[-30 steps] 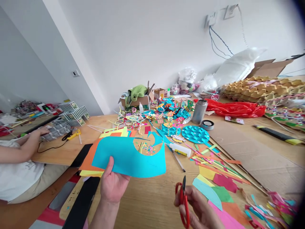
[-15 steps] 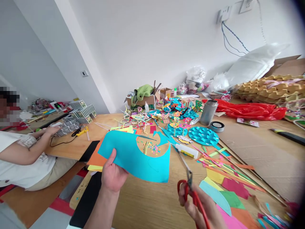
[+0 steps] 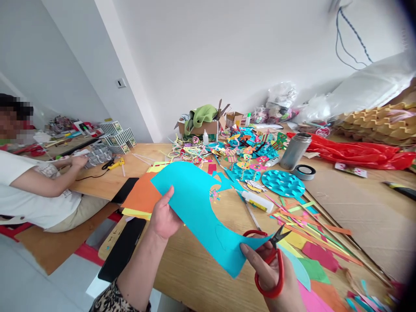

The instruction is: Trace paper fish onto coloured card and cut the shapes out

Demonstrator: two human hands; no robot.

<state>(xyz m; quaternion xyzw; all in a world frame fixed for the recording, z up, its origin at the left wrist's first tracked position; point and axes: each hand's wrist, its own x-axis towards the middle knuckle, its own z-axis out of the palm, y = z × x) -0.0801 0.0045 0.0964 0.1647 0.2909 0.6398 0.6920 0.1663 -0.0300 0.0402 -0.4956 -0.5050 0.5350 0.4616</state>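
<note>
A sheet of blue paper (image 3: 195, 203) with a large rounded cut-out along one side spans both my hands, bent and tilted above the table. A faint drawn outline shows near its lower right part. My left hand (image 3: 166, 219) grips its lower left edge, thumb on top. My right hand (image 3: 271, 273) pinches the right corner of the sheet between thumb and fingers. Red-handled scissors (image 3: 278, 238) hang on the same right hand, their blades parted slightly and pointing away to the right. Orange paper (image 3: 139, 195) lies under the sheet at the left.
Paper strips (image 3: 312, 221) and coloured scraps lie on the right of the table. A glue bottle (image 3: 258, 202), blue scalloped disc (image 3: 282, 183) and metal flask (image 3: 295, 151) stand or lie beyond. At the left another person (image 3: 35, 186) sits handling a grey woven item (image 3: 99, 154).
My right hand has come up and left with the scissors and taken hold of the paper's right corner. The sheet is now turned and bent downward to the right. The view has shifted.
</note>
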